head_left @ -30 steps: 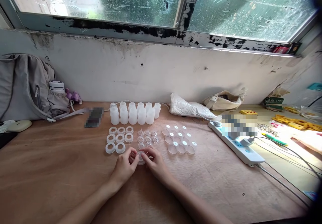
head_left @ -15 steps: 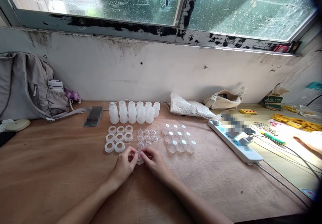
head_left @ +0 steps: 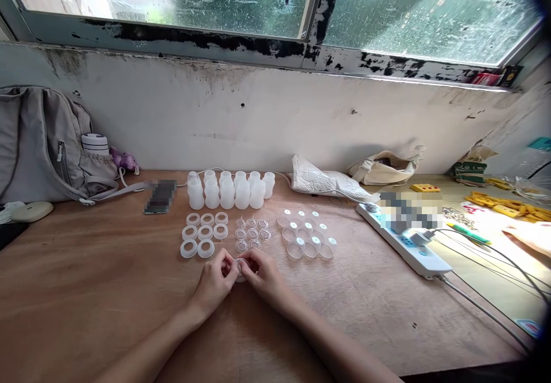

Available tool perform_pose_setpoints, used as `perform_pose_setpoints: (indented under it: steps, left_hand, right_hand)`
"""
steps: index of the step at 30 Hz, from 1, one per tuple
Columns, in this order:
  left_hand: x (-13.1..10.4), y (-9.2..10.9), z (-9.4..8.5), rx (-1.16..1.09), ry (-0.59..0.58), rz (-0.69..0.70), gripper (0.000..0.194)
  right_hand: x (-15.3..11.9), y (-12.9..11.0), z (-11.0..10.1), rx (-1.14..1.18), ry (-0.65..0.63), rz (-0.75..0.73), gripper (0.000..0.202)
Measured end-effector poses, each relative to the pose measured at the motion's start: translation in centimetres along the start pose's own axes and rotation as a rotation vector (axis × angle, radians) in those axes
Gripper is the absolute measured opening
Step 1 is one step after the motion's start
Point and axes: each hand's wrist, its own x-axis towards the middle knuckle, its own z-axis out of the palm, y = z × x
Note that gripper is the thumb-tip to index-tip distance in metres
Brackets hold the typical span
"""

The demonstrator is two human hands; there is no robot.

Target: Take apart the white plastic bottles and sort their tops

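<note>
Near the middle of the table, my left hand [head_left: 215, 279] and my right hand [head_left: 264, 277] pinch a translucent plastic ring [head_left: 241, 278] from both sides. My thumbs meet over it and the fingers hide much of its rim; whether a second piece sits in it, I cannot make out. Just beyond my fingers lie rows of small clear plastic pieces [head_left: 241, 234], round with thin stems on some. To their left are several frosted screw-ring collars [head_left: 189, 250]. On the right, clear round covers [head_left: 295, 250] with small pale labels lie in overlapping rows.
Frosted bottles [head_left: 227, 194] stand in rows behind the parts. A phone [head_left: 160, 197] and a grey backpack [head_left: 38, 142] are at the left. A white power strip [head_left: 404, 242] with cables lies right, near a white padded pouch [head_left: 327, 182] and a beige bag [head_left: 383, 167].
The held ring has tilted slightly between my fingertips, showing less of its face. Both hands stay in nearly the same place; the view has shifted a little.
</note>
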Motion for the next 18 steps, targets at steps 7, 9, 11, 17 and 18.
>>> perform_pose_setpoints:
  steps: [7, 9, 11, 17, 18]
  left_hand:
    - [0.0, -0.21, 0.13, -0.042, 0.037, 0.022, 0.02]
    - [0.02, -0.2, 0.1, -0.068, 0.062, 0.019, 0.02]
    - [0.05, -0.17, 0.03, -0.081, 0.059, 0.007, 0.021]
    - [0.11, -0.1, -0.23, -0.01, 0.006, 0.02, 0.02]
    - [0.09, -0.07, -0.24, -0.014, -0.001, 0.021, 0.019]
  right_hand:
    - [-0.19, 0.0, -0.02, -0.004, 0.029, 0.018, 0.013]
    - [-0.21, 0.06, -0.06, 0.07, 0.016, 0.074, 0.014]
    - [-0.21, 0.15, -0.04, 0.145, 0.001, 0.12, 0.015]
    - [-0.28, 0.48, 0.11, 0.263, -0.078, 0.155, 0.021]
    - [-0.29, 0.55, 0.11, 0.268, -0.08, 0.158, 0.021]
